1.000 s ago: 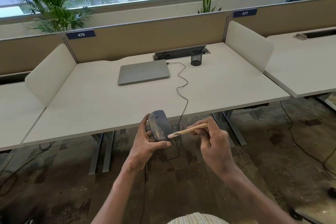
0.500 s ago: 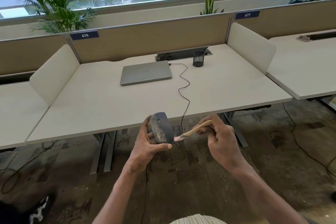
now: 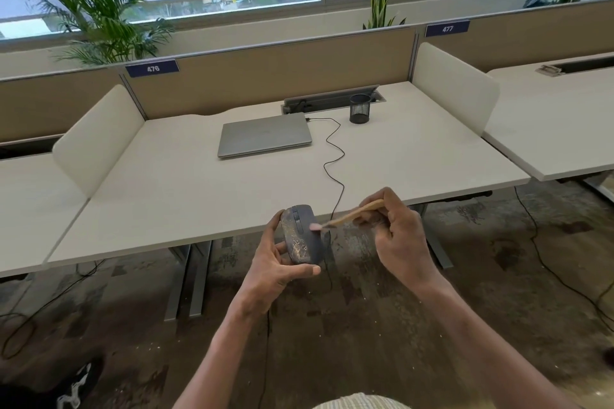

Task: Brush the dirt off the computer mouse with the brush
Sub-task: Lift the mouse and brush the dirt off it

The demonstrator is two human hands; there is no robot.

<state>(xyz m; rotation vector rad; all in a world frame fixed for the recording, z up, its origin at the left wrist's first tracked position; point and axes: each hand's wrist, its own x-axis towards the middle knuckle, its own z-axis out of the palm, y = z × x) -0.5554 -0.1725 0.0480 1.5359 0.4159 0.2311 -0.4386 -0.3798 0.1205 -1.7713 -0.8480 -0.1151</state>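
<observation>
A dark grey computer mouse with pale dirt streaks on its left side is held in the air just in front of the desk edge. My left hand grips it from below and the left, thumb under its near end. My right hand pinches a small brush with a wooden handle. Its pinkish bristle tip touches the upper right part of the mouse. A black cable hangs from the mouse and runs up over the desk.
On the white desk lie a shut grey laptop and a black mesh pen cup at the back. White side dividers stand left and right. Cables trail on the dark floor below.
The brush tip has moved from the near end of the mouse up to its upper right side. The view has shifted slightly; the left hand keeps its hold.
</observation>
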